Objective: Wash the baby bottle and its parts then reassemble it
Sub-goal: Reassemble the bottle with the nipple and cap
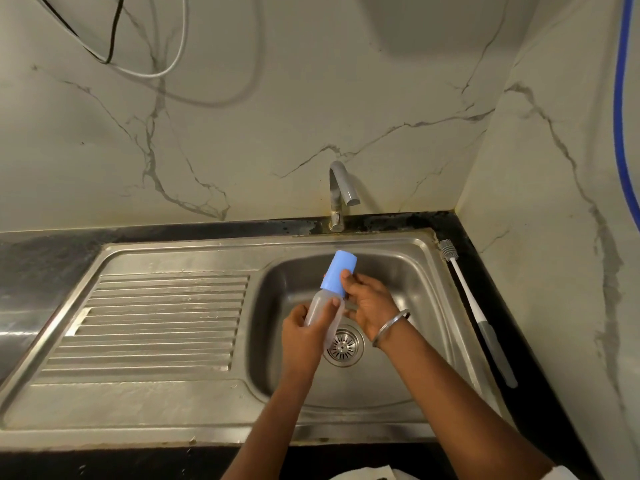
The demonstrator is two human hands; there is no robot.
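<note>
Baby bottle [318, 311] held tilted over the sink [398, 271] basin, above the drain [343, 346], blue cap [340, 271] on and pointing toward the faucet [341, 183]; left hand [301, 341] fingers curled round the clear body, thumb on top. Right hand [372, 306] fingers pinching the cap's lower edge; bottle brush [465, 296] lies on the counter [207, 230] just right of the sink, apart from both hands

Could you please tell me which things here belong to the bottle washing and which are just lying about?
For the job: baby bottle in the left hand; blue cap gripped by the right hand; bottle brush; tap; sink.

Lying about: cables; blue hose.
</note>
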